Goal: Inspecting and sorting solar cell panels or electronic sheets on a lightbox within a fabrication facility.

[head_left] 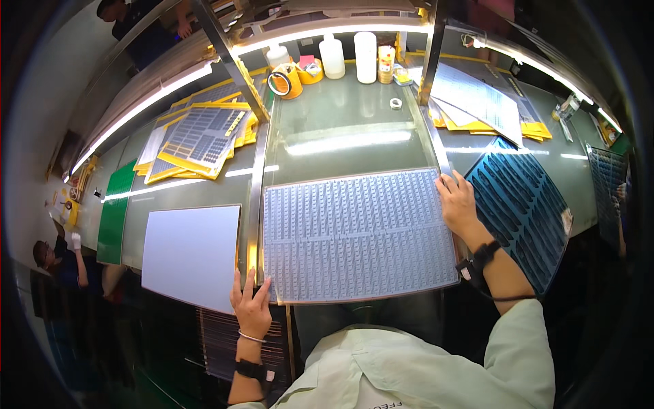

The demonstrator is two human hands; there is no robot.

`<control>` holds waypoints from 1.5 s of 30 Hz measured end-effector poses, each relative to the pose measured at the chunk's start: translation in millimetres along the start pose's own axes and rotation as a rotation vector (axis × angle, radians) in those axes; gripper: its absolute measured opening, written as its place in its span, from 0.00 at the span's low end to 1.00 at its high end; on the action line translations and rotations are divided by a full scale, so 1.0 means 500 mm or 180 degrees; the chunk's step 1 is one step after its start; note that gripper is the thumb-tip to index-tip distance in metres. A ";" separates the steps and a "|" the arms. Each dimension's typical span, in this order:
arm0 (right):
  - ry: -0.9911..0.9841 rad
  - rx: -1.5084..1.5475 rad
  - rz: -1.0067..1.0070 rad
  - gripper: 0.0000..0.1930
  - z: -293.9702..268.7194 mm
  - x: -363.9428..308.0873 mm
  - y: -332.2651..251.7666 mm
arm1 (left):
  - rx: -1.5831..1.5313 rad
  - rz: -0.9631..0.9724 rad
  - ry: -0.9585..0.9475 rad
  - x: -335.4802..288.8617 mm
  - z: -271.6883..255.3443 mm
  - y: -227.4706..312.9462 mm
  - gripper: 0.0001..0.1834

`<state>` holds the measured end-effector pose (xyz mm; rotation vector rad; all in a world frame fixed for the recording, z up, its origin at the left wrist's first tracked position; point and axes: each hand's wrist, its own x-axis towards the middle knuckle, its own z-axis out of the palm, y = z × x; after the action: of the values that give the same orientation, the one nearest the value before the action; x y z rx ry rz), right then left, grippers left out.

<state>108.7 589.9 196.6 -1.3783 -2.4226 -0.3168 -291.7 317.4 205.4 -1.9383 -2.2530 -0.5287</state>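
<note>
In front of me a pale blue panel (361, 235), covered with rows of small repeated shapes, lies on the glass-topped table and reaches its front edge. At its near left corner is my left hand (251, 307), fingers spread and one fingertip against the corner. My right hand (460, 204) grips the panel's right edge near the far corner, the fingers bent over it. What the undersides of my fingers touch is hidden. To the left, a plain whitish panel (191, 255) lies flat. A dark blue patterned panel (521, 211) rests beyond my right forearm.
Yellow-edged film sheets (197, 140) are piled at left, beside a green board (116, 211). More sheets (477, 102) lie at right. White bottles (332, 58) and tape rolls (286, 82) stand at the back. Metal posts (231, 61) rise from the table. A person (65, 262) sits far left.
</note>
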 end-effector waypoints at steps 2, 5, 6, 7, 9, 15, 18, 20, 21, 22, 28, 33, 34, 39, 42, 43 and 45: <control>0.0047 -0.0190 -0.0050 0.18 0.039 0.030 0.021 | -0.0050 0.0237 -0.0519 0.034 -0.005 -0.012 0.18; 0.0054 -0.0263 -0.0189 0.20 0.067 0.043 0.026 | -0.0088 0.0422 -0.0507 0.103 0.020 -0.026 0.20; 0.0064 -0.0237 -0.0214 0.20 0.069 0.044 0.024 | 0.0007 0.0475 -0.0451 0.131 0.036 -0.030 0.22; -0.0026 -0.0256 -0.0163 0.21 0.069 0.045 0.022 | -0.0026 0.0472 -0.0370 0.160 0.052 -0.034 0.23; -0.0103 -0.0185 -0.0192 0.21 0.068 0.050 0.017 | 0.0010 0.0408 -0.0312 0.222 0.088 -0.043 0.25; 0.0000 -0.0366 -0.0324 0.21 0.068 0.058 0.019 | 0.0372 -0.0008 -0.0058 0.366 0.187 -0.054 0.28; 0.0002 -0.0206 -0.0218 0.20 0.046 0.030 0.022 | 0.0476 -0.0118 0.0025 0.371 0.207 -0.052 0.27; -0.0108 0.0267 -0.0193 0.20 0.017 -0.005 0.023 | 0.0515 -0.0193 0.0096 0.366 0.215 -0.049 0.27; -0.0161 0.0411 -0.0360 0.19 -0.008 -0.040 0.021 | 0.0470 -0.0218 0.0056 0.363 0.217 -0.048 0.27; -0.0228 0.0605 -0.0437 0.19 -0.040 -0.088 0.014 | 0.0541 -0.0228 0.0050 0.361 0.218 -0.050 0.27; -0.0791 0.0982 -0.0561 0.19 -0.165 -0.278 -0.023 | 0.0840 -0.0323 -0.0174 0.362 0.208 -0.030 0.32; -0.0350 0.1126 -0.0650 0.17 -0.163 -0.239 -0.038 | 0.0545 -0.0045 -0.0999 0.262 0.123 0.017 0.34; -0.0380 0.1142 -0.0744 0.17 -0.165 -0.221 -0.037 | -0.0388 0.0018 -0.1420 0.234 0.087 0.004 0.34; 0.0969 0.1365 -0.1412 0.02 -0.224 -0.108 0.044 | -0.0691 -0.0885 0.1510 0.079 -0.132 -0.211 0.22; 0.1603 0.2148 -0.0193 0.10 -0.242 -0.018 0.160 | -0.0997 -0.2413 0.3503 -0.045 -0.173 -0.336 0.22; 0.1687 0.2818 0.0886 0.12 -0.239 0.017 0.208 | -0.0943 -0.2810 0.3837 -0.074 -0.161 -0.362 0.24; 0.1407 0.2253 0.0529 0.16 -0.155 0.092 0.251 | -0.2890 -0.4675 0.2732 -0.131 -0.089 -0.362 0.31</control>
<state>208.7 662.5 289.2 -1.0318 -1.7789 0.2420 -463.2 219.8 193.1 0.4575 -2.3875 -2.1442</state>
